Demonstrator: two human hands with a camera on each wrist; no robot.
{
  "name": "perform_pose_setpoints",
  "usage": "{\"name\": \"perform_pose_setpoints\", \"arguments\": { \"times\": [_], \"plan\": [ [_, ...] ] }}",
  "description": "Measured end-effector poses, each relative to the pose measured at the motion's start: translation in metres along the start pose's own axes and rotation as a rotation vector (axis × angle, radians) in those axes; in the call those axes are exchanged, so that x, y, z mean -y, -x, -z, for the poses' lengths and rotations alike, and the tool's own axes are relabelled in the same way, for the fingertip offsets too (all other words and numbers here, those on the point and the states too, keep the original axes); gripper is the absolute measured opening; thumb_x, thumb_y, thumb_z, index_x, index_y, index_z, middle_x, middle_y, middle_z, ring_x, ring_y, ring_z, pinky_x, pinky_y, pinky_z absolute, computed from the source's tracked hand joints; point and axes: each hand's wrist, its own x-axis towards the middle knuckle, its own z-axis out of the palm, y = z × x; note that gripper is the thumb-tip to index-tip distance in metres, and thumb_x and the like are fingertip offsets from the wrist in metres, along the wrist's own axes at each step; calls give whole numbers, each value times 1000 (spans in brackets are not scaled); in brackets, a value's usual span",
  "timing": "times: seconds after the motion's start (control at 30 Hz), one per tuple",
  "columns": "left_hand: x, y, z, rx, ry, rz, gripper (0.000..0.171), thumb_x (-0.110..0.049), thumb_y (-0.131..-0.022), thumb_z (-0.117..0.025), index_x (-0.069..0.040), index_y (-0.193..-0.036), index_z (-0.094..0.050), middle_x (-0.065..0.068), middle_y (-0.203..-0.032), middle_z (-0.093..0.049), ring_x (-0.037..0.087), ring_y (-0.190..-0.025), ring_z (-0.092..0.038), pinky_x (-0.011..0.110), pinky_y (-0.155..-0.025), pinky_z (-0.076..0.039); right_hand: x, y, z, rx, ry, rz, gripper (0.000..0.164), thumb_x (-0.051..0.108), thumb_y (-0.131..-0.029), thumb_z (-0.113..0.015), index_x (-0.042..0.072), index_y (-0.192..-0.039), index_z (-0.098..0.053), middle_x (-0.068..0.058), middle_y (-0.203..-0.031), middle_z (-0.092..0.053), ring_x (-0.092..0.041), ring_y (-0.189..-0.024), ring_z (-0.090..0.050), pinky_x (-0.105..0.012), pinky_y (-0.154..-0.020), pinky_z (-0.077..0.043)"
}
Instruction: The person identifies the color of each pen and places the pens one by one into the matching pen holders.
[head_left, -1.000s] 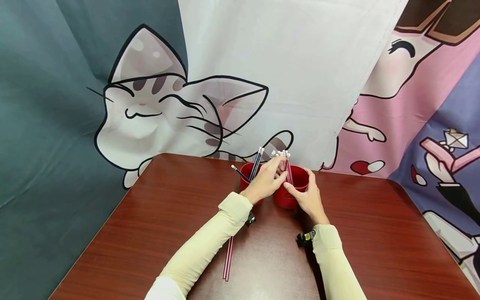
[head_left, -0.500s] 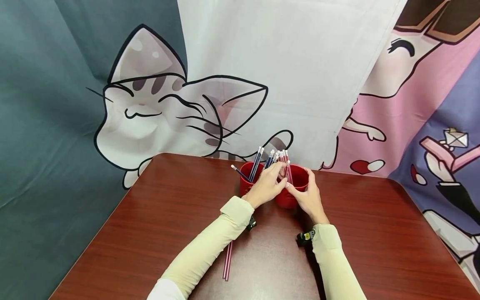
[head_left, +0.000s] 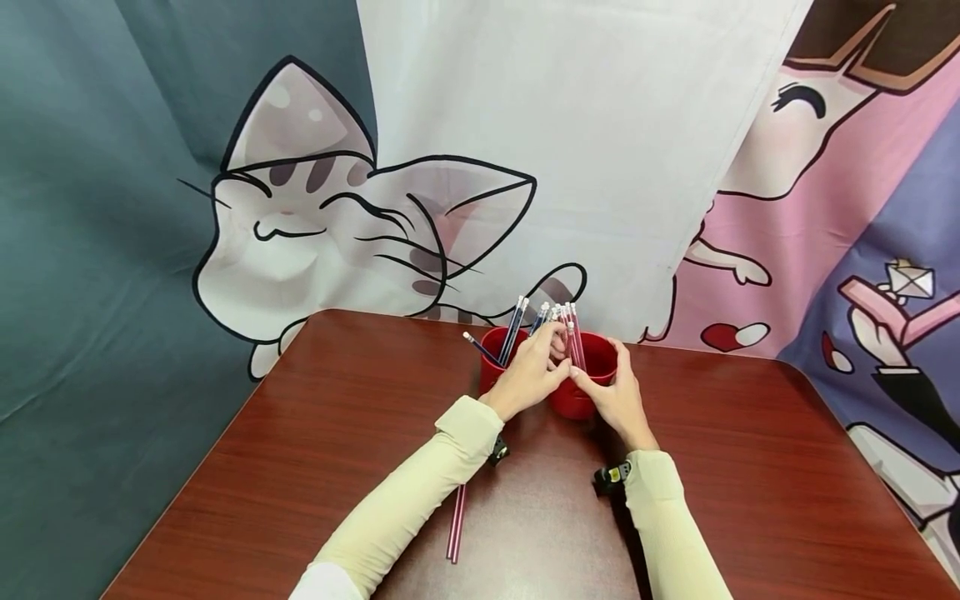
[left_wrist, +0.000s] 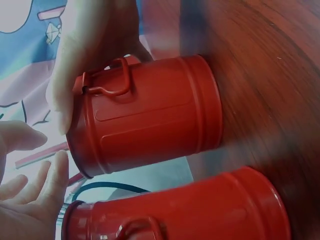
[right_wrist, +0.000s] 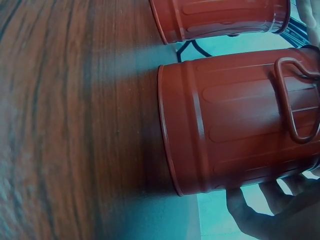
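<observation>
Two red metal buckets stand side by side at the table's far side. My right hand [head_left: 618,400] grips the right bucket [head_left: 573,406] near its rim, thumb in front, fingers around the far side. Several pink pencils [head_left: 577,346] with white erasers stand in it. Beside them is my left hand [head_left: 525,375]; in the left wrist view its thumb and fingers [left_wrist: 59,172] are apart, with a pink pencil [left_wrist: 42,154] showing behind the gap. Dark blue pencils [head_left: 513,331] stand in the left bucket [head_left: 490,377], partly hidden by my left hand.
Two pink pencils [head_left: 456,525] lie on the brown table [head_left: 315,433], partly under my left forearm. One dark blue pencil [head_left: 483,348] leans outward over the left bucket's rim. A printed cloth [head_left: 600,150] hangs behind the table's back edge.
My left hand has come down a little, and a pink pencil beside it sits lower in the right bucket. More dark pencils show behind the hand. My right hand has kept its grip.
</observation>
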Motion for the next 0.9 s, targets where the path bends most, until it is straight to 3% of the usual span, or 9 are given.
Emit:
{"name": "perform_pose_setpoints", "arguments": {
  "times": [0.2, 0.37, 0.63, 0.73, 0.9],
  "plan": [
    [-2, 14, 16, -23, 45, 8, 41, -2, -81, -61, 4, -119, -46, 11, -93, -55, 15, -80, -59, 18, -67, -51, 22, 6, 1, 23, -46, 20, 75, 29, -78, -72, 8, -137, -30, -16, -128, -47, -33, -111, -48, -44, -87, -44],
    [-2, 31, 32, 1, 56, -12, 34, -2, -81, -60, -1, -113, -49, 13, -91, -57, 14, -78, -58, 20, -68, -52, 32, 9, 3, 23, -46, 20, 73, 27, -80, -71, 6, -137, -30, -18, -128, -47, -35, -112, -47, -43, -86, -44],
    [-3, 64, 54, 160, -32, -68, 19, -3, -83, -60, -2, -100, -54, 5, -88, -55, 10, -75, -56, 17, -67, -49, 32, 8, 6, 24, -47, 9, 73, 26, -79, -71, 8, -137, -30, -17, -128, -47, -34, -112, -47, -38, -86, -44],
    [0, 77, 59, 216, -44, -46, 18, -3, -83, -60, -5, -99, -53, 5, -88, -54, 12, -75, -57, 19, -67, -50, 31, 8, 6, 25, -52, 10, 72, 25, -79, -71, 8, -137, -30, -16, -128, -47, -34, -113, -46, -36, -85, -45],
    [7, 98, 69, 273, -62, 57, 14, -2, -82, -60, -5, -95, -54, 5, -83, -55, 14, -74, -56, 26, -66, -52, 30, 8, 6, 27, -48, 2, 73, 27, -79, -71, 9, -137, -30, -15, -129, -47, -32, -113, -46, -39, -86, -45]
  ]
}}
